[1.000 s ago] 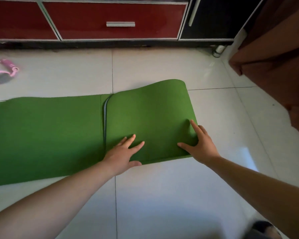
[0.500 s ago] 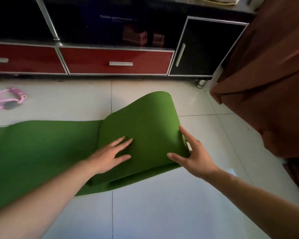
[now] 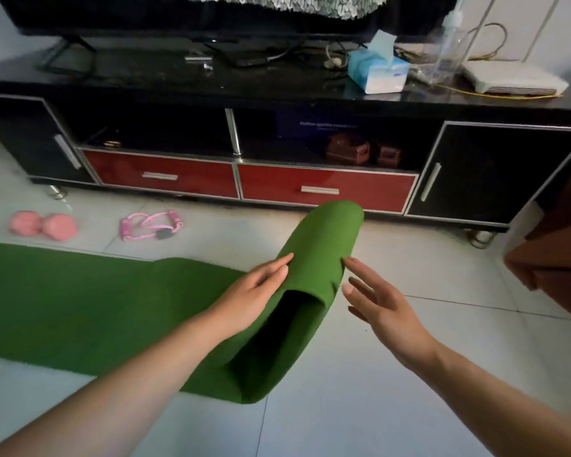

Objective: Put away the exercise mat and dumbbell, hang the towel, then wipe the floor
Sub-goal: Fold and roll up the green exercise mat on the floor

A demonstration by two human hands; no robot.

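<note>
The mat (image 3: 80, 301) is being rolled from its right end; the flat part is lying on the floor (image 3: 409, 374) toward 9 o'clock. The loose roll (image 3: 317, 258) is being lifted, its long axis running from 7 o'clock near the viewer to 1 o'clock toward the cabinet (image 3: 327, 186). The left hand (image 3: 254, 291) is being pressed flat on the roll's left flank, fingers extended, nothing gripped. The right hand (image 3: 376, 305) is being held wide, fingers spread, just beside the right flank at 3 o'clock, fingertips barely touching or just apart; which cannot be told. The roll is lying between both hands, the left being nearer. The dumbbell (image 3: 43, 225) is sitting well apart at 10 o'clock. Next move judged: right hand closing in leftward to tighten the roll.
</note>
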